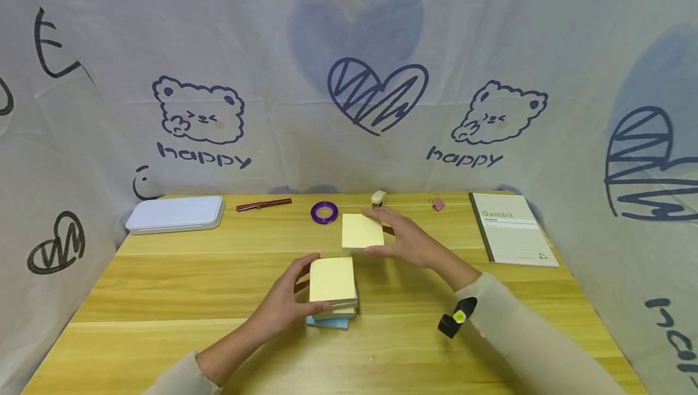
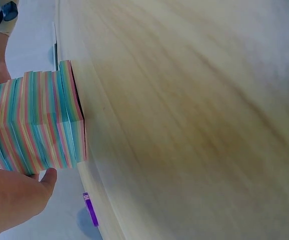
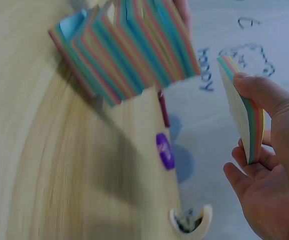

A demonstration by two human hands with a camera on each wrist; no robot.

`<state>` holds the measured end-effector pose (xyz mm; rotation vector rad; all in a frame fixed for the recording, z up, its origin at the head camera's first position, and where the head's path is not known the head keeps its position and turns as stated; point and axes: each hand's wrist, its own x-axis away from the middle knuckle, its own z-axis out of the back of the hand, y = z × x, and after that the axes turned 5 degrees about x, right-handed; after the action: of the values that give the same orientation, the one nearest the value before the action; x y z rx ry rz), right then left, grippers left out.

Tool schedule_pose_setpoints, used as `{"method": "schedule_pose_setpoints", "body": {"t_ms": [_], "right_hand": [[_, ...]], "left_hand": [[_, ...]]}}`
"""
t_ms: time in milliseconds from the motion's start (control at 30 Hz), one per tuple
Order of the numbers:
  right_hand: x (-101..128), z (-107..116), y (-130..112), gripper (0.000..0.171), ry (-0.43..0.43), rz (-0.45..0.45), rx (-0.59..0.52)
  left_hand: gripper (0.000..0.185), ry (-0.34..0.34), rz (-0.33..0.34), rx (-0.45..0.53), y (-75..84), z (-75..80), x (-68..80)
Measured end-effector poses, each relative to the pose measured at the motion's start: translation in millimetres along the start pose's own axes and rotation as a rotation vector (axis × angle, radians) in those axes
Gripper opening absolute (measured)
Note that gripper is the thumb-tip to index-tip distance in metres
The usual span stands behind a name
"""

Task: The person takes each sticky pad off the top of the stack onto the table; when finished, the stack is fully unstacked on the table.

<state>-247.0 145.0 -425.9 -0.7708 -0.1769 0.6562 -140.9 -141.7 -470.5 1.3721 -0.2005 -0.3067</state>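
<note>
A tall stack of sticky note pads [image 1: 332, 280] stands near the middle of the table, pale yellow on top and with a light blue layer low down. My left hand [image 1: 283, 301] grips its upper part, thumb on the near side and fingers on the far side. In both wrist views the stack's sides show coloured stripes. Just beyond it and to the right, my right hand [image 1: 406, 238] holds one more sticky note pad [image 1: 362, 231] by its edges, raised off the table. The right wrist view shows this pad [image 3: 238, 115] pinched between thumb and fingers, apart from the stack.
Along the back edge lie a white case [image 1: 176, 215], a dark red pen [image 1: 264, 205], a purple tape roll [image 1: 314, 214], a small white stapler [image 1: 378, 198] and a pink clip [image 1: 437, 204]. A notebook [image 1: 515, 234] lies at the right. Printed cloth [image 1: 283, 31] encloses the table.
</note>
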Motion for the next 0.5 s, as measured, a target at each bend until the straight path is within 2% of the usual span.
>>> {"method": "schedule_pose_setpoints", "body": {"t_ms": [133, 300, 500], "right_hand": [[-10, -2, 20, 0.085, -0.004, -0.044, -0.022], [-21, -12, 44, 0.085, -0.009, -0.076, 0.005], [-26, -25, 61, 0.085, -0.025, -0.138, 0.039]], "left_hand": [[0.093, -0.001, 0.003, -0.008, 0.0, 0.5, 0.5], [0.094, 0.004, 0.005, -0.017, 0.1, 0.3, 0.7], [0.095, 0.015, 0.028, -0.021, -0.3, -0.1, 1.2]]}}
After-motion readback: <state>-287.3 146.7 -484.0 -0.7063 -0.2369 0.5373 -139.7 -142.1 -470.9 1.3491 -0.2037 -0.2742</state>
